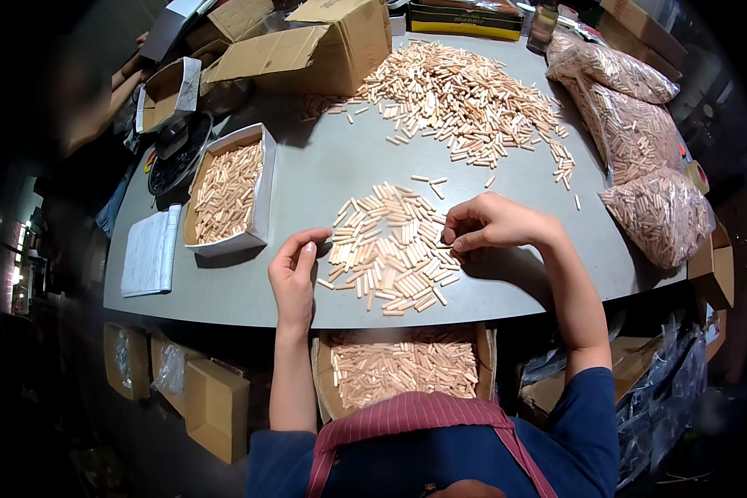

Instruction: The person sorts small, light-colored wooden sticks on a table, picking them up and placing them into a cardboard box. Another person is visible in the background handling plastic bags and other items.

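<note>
A loose, spread pile of short wooden dowels lies on the grey table in front of me. At its left edge is my left hand, with the index finger stretched toward the dowels and the thumb a little apart; I see nothing in it. My right hand is at the pile's right edge. Its fingers are bent and the thumb and index fingertips come close together beside the outer dowels; whether a dowel is between them is hidden. Below the table edge, a cardboard box full of dowels sits against my apron.
A larger dowel heap covers the table's far side, beside an open carton. At left stand a white box of dowels and a notepad. Plastic bags of dowels line the right edge. Another person's arm shows far left.
</note>
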